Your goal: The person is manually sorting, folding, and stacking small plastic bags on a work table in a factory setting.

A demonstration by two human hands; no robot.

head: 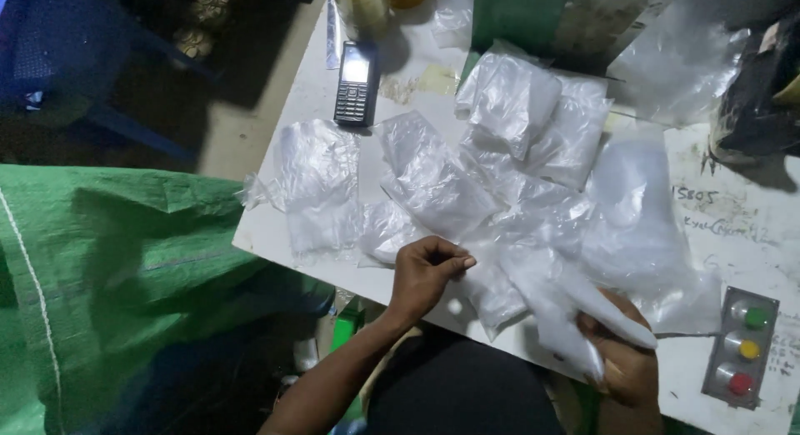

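My left hand (425,272) pinches the edge of a clear plastic bag (492,272) near the front edge of the white table (292,93). My right hand (625,360) grips a white folded item (567,314) that is partly inside that bag, low at the right. Several more clear plastic bags (517,143) lie crumpled and overlapping across the middle of the table. One flat bag (317,181) lies apart at the left.
A black keypad phone (356,83) lies at the back left of the table. A grey control box with green, yellow and red buttons (742,347) sits at the right front. A green woven sack (108,268) fills the left. Tape rolls (362,6) stand at the back.
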